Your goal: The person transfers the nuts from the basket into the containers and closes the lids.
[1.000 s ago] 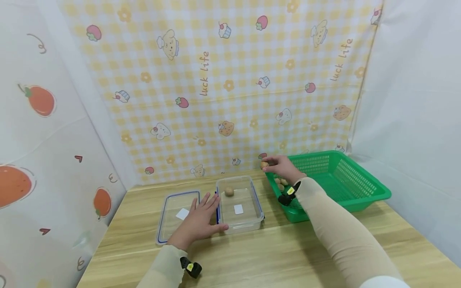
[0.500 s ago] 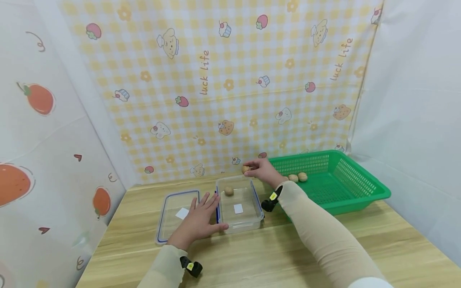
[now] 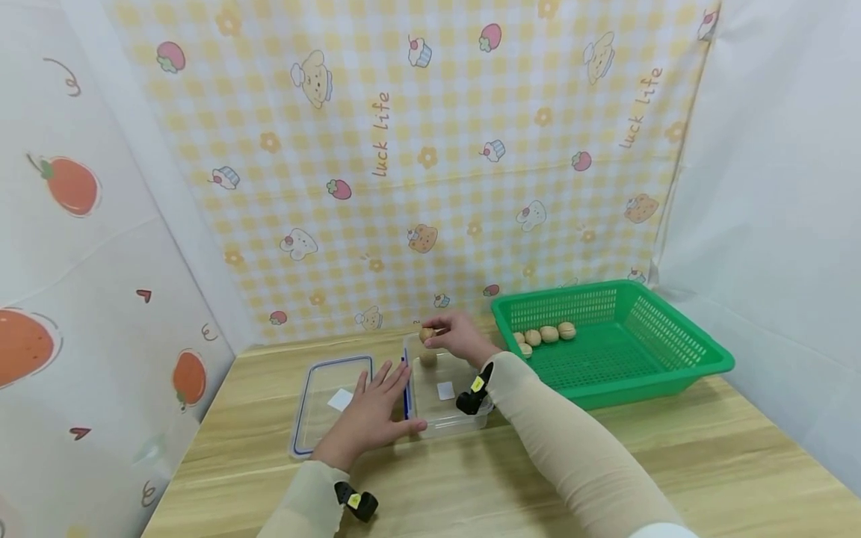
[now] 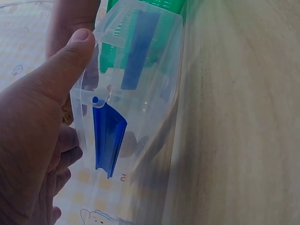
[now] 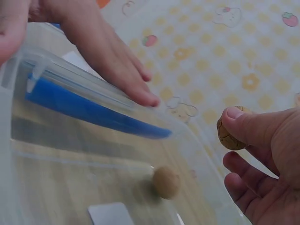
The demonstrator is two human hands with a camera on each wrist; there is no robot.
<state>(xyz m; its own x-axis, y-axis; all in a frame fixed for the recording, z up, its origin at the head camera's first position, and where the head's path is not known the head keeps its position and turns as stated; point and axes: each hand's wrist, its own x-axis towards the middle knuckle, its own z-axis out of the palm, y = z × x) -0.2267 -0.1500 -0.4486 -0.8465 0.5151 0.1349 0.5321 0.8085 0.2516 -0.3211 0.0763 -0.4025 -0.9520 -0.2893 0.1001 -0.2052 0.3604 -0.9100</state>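
Between thumb and fingers my right hand [image 3: 463,338] pinches a walnut [image 3: 427,335] above the far end of a clear plastic box [image 3: 444,427]. In the right wrist view the held walnut [image 5: 230,135] is off the box's floor. Another walnut [image 5: 166,182] lies inside the box, close to a white square label [image 5: 111,214]. My left hand [image 3: 373,415] rests with spread, straight fingers along the box's left rim, thumb at its near corner. Blue clips [image 4: 108,138] hang on the box's side in the left wrist view.
The box's clear lid [image 3: 332,373] with a blue seal lies flat to the left, partly behind my left hand. A green slotted basket [image 3: 662,373] stands at the right with several walnuts [image 3: 548,334] in its left part. A patterned cloth [image 3: 430,187] hangs behind the table.
My right hand has carried the walnut leftward from the basket's edge to over the box. The walnuts in the basket have come into fuller view. My left hand stays in place.
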